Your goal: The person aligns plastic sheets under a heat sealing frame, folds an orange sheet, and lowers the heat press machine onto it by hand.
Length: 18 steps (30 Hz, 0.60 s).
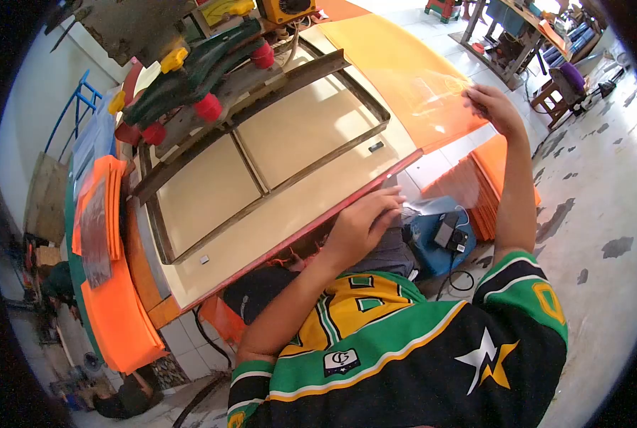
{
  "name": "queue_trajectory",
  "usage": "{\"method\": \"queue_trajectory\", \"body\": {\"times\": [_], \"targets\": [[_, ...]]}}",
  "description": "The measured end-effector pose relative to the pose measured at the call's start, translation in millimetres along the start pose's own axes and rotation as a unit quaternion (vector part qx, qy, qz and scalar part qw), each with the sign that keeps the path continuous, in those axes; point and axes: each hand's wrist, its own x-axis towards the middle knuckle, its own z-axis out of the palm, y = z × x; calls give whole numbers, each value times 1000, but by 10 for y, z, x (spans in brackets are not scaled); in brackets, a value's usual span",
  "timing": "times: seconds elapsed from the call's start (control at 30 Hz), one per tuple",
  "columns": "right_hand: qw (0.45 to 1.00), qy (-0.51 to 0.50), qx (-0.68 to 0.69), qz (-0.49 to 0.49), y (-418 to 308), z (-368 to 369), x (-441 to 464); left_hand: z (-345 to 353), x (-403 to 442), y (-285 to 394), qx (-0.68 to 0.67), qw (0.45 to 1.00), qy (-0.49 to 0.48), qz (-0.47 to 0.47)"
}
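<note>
My right hand is raised at the far right of the table, its fingers pinching the edge of a thin clear plastic sheet. The film lies partly over an orange-yellow sheet and catches the light. Close to the front edge of the beige board, my left hand has its fingers curled together. Clear film shows beside its fingertips, and they seem closed on it. A dark metal frame with a crossbar rests on the board, beyond my left hand.
A machine with red knobs overhangs the frame. Stacked orange sheets lie at the left; another orange stack stands at the right. Below it are a blue stool and a black adapter with a cable. A workbench stands farther off.
</note>
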Motion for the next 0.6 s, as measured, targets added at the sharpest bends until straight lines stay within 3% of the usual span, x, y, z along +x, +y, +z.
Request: {"method": "queue_trajectory", "body": {"times": [0.1, 0.17, 0.3, 0.5, 0.6], "targets": [[996, -31, -40, -69, -209, 379, 435, -104, -95, -3, 48, 998, 43, 7], [995, -61, -54, -63, -437, 688, 640, -144, -163, -8, 82, 992, 98, -2], [985, -111, -117, -60, -651, 1013, 969, -203, -233, 12, 100, 988, 121, -6], [976, -182, -104, -54, -877, 800, 776, -126, -358, 90, 124, 989, 72, 43], [974, -161, -143, -65, -967, 617, 400, -120, -415, 119, 170, 971, -5, 169]]}}
